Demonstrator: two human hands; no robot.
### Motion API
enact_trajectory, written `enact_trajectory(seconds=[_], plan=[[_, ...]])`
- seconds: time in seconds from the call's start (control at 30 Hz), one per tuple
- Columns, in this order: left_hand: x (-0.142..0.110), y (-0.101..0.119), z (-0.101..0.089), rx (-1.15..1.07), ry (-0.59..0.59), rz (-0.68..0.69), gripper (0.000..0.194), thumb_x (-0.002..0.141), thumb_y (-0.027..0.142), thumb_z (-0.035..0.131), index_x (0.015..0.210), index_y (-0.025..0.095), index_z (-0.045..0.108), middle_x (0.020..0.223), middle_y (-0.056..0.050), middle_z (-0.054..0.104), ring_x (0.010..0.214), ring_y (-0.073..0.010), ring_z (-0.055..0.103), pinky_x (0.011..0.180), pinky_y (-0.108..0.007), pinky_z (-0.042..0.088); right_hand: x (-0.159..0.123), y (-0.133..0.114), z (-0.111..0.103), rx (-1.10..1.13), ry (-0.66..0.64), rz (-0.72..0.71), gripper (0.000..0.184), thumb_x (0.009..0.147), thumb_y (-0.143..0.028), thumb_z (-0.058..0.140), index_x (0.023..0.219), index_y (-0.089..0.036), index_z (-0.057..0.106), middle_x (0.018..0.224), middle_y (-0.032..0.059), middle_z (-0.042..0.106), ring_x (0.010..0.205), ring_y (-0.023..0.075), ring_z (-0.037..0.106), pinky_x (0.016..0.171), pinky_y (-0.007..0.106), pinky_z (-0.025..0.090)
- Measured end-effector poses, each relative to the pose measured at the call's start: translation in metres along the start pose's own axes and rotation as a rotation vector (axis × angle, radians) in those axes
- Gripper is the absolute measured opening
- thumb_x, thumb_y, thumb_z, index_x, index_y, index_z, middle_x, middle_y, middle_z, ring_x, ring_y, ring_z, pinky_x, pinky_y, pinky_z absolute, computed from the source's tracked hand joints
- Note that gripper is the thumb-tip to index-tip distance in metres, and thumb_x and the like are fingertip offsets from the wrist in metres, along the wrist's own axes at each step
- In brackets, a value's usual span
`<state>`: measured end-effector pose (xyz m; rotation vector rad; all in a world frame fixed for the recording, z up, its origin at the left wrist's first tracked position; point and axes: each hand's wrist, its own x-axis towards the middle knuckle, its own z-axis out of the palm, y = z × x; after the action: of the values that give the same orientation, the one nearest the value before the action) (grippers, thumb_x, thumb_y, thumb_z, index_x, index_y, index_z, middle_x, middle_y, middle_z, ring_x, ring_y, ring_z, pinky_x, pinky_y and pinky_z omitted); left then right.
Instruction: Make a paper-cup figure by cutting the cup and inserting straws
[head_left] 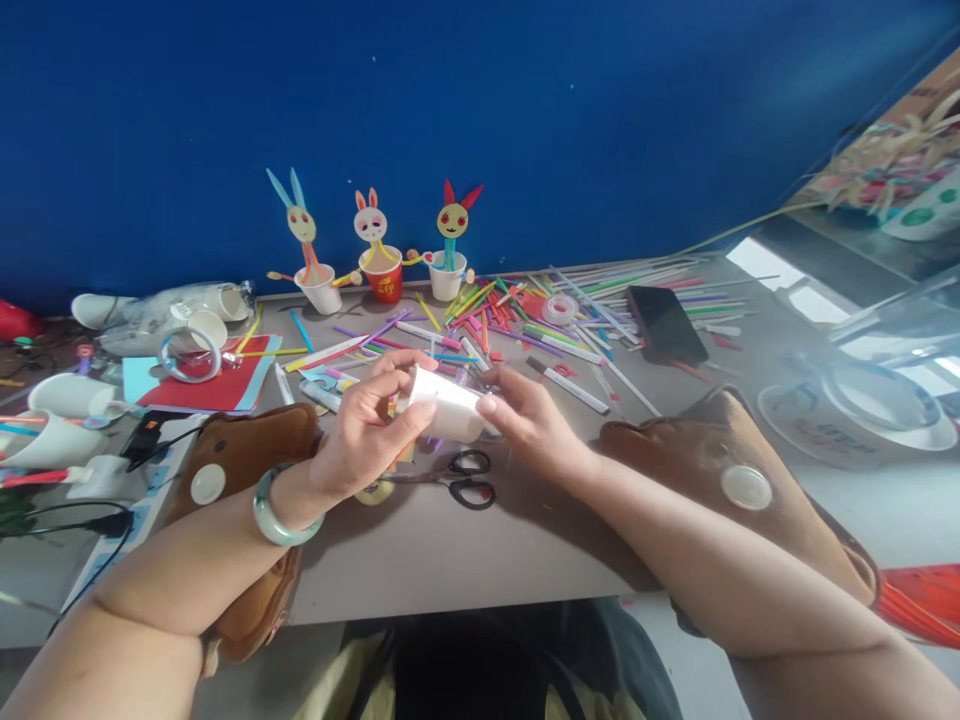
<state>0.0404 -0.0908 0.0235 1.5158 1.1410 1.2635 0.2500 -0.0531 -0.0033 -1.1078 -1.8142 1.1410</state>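
Note:
A white paper cup lies tilted on its side in the air above the desk. My left hand is closed round its left end, thumb along the near side. At the cup's right end my right hand makes a pinch, thumb and forefinger close against the cup. Whatever sits between those fingertips is too small and blurred to name. Below the cup, black-handled scissors rest on the desk, and a roll of tape lies by their blades.
Three cup puppets with eared faces stand at the back: white cup, red cup, white cup. Coloured sticks and markers litter the middle. A phone lies right. Brown cushions flank the arms; spare cups sit left.

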Motion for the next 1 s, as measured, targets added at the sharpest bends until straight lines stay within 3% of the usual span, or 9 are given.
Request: enact_trajectory(seconds=[0.13, 0.27, 0.4, 0.73, 1.0], plan=[[0.001, 0.002, 0.003, -0.026, 0.033, -0.038, 0.011, 0.079, 0.028, 0.077, 0.074, 0.019, 0.073, 0.12, -0.008, 0.065, 0.114, -0.028, 0.057, 0.088, -0.03, 0.05, -0.005, 0.003, -0.003, -0.207, 0.213, -0.201, 0.047, 0.093, -0.067, 0.046, 0.091, -0.02, 0.054, 0.064, -0.0027, 0.052, 0.057, 0.012, 0.045, 0.056, 0.025, 0.036], [0.0, 0.004, 0.005, -0.043, 0.021, -0.059, 0.007, 0.079, 0.026, 0.076, 0.078, 0.019, 0.075, 0.119, -0.008, 0.067, 0.114, -0.0285, 0.059, 0.091, -0.032, 0.05, -0.008, 0.003, -0.007, -0.46, 0.2, -0.433, 0.035, 0.094, -0.054, 0.052, 0.086, -0.02, 0.055, 0.06, -0.0028, 0.052, 0.05, 0.0107, 0.042, 0.053, 0.025, 0.033], [-0.001, 0.002, 0.006, -0.108, 0.004, -0.107, 0.011, 0.073, 0.025, 0.082, 0.078, 0.02, 0.075, 0.121, -0.008, 0.067, 0.113, -0.0289, 0.061, 0.088, -0.032, 0.051, -0.008, -0.001, -0.01, -0.619, 0.144, -0.554, 0.031, 0.096, -0.048, 0.05, 0.083, -0.02, 0.056, 0.057, -0.0024, 0.053, 0.049, 0.0113, 0.043, 0.054, 0.025, 0.033], [-0.008, -0.003, 0.008, -0.077, -0.086, -0.086, 0.014, 0.083, 0.035, 0.075, 0.088, 0.021, 0.075, 0.126, -0.009, 0.063, 0.116, -0.0293, 0.061, 0.087, -0.032, 0.053, -0.014, -0.013, -0.011, -0.723, 0.059, -0.495, 0.034, 0.099, -0.046, 0.046, 0.08, -0.02, 0.055, 0.063, -0.0006, 0.057, 0.053, 0.0109, 0.047, 0.053, 0.025, 0.025], [-0.012, -0.005, 0.011, -0.218, -0.052, -0.18, 0.014, 0.08, 0.035, 0.08, 0.086, 0.023, 0.077, 0.134, -0.007, 0.062, 0.105, -0.0246, 0.065, 0.082, -0.032, 0.055, -0.016, -0.016, -0.009, -0.648, 0.011, -0.444, 0.032, 0.099, -0.044, 0.048, 0.077, -0.02, 0.051, 0.063, -0.002, 0.052, 0.053, 0.0107, 0.043, 0.053, 0.025, 0.024]])
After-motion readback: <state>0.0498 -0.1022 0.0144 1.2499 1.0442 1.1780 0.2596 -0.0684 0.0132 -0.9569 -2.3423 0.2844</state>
